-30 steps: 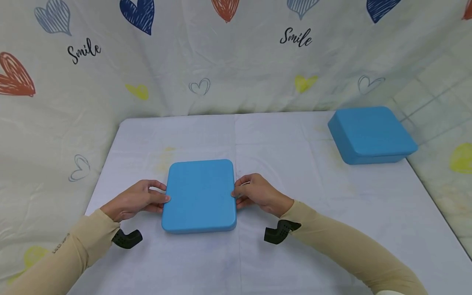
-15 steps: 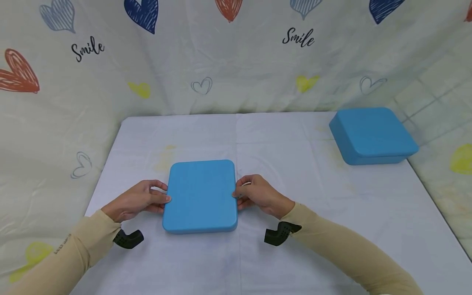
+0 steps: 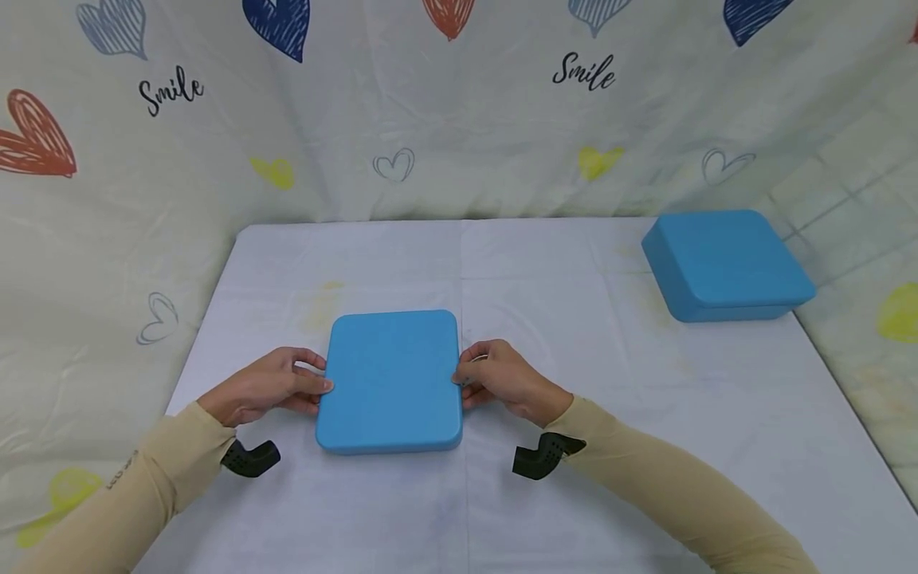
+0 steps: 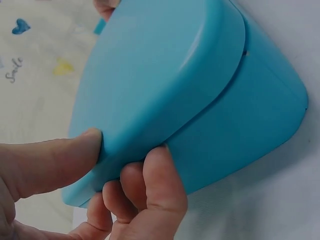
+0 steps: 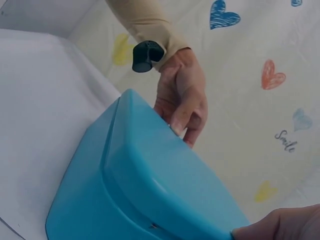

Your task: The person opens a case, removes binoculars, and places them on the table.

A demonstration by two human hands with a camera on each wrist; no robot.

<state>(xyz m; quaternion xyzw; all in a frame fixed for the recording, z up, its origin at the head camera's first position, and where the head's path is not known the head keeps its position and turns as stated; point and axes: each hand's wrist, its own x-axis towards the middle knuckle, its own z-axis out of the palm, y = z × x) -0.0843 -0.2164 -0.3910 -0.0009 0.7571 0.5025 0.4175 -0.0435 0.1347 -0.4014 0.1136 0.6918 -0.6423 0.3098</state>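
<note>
A blue lidded box [image 3: 388, 383] lies on the white-covered table between both hands. On its left side my left hand [image 3: 268, 387] pinches the lid [image 4: 150, 75], thumb on the top edge and fingertips under the lid's rim. From the right, my right hand [image 3: 509, 379] grips the same lid by its opposite edge, the thumb at the top edge. In the left wrist view a dark seam runs between the lid and the box body [image 4: 250, 110]. Most of the right hand's fingers are hidden in the right wrist view, where only part of the thumb shows. The box's inside is out of sight.
A second blue box [image 3: 731, 267] sits at the table's far right corner. Behind the table hangs a pale curtain [image 3: 473, 104] printed with hearts. White cloth [image 3: 545, 279] covers the tabletop.
The head view has shifted very slightly. Both hands keep their hold on the lid, and the box has not visibly moved on the table.
</note>
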